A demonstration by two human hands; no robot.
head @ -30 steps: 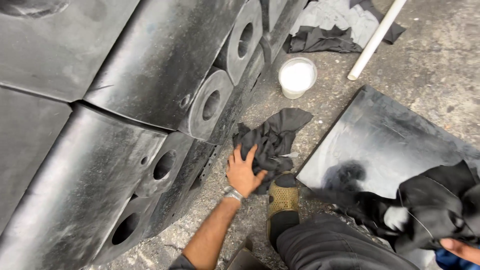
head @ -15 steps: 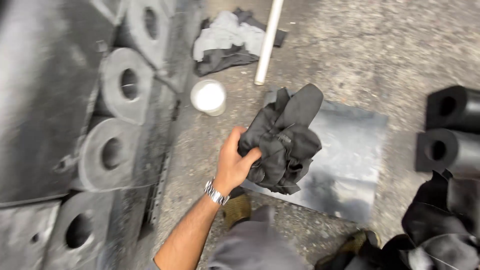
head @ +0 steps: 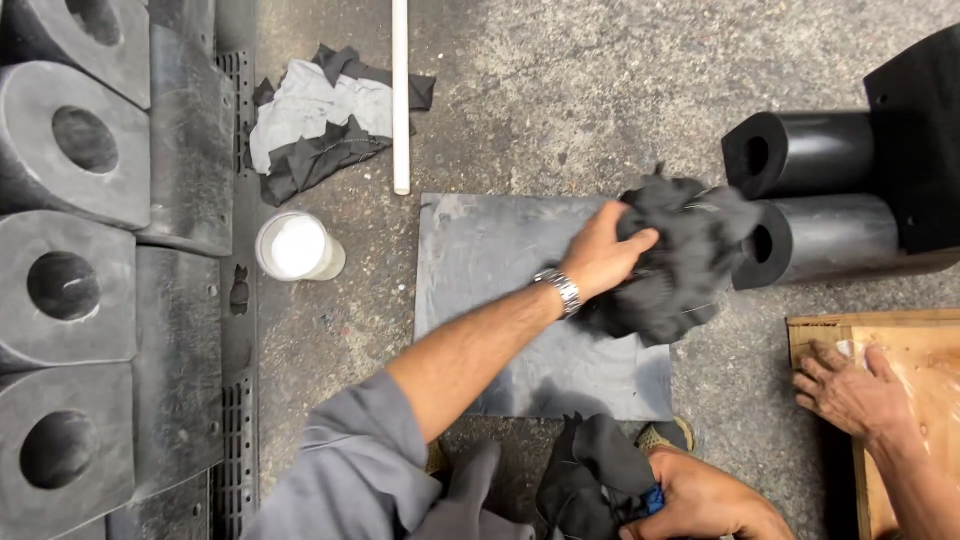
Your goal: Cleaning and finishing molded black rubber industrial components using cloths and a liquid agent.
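Open concrete floor point(head: 560, 110) above the dark mat point(head: 480, 260). Blocked right by black cylinders point(head: 820, 190), left by white cup point(head: 296, 246) and white pipe point(head: 401, 95).

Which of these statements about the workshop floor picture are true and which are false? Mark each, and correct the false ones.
1. The left hand grips a bundle of dark cloth. True.
2. The white tub stands on the flat rubber sheet. False: it stands on the concrete beside the sheet.
3. The white pipe lies across a grey and black rag. True.
4. The right hand is empty. False: it holds dark cloth with something blue.
5. Another person's hand rests on a wooden board. True.
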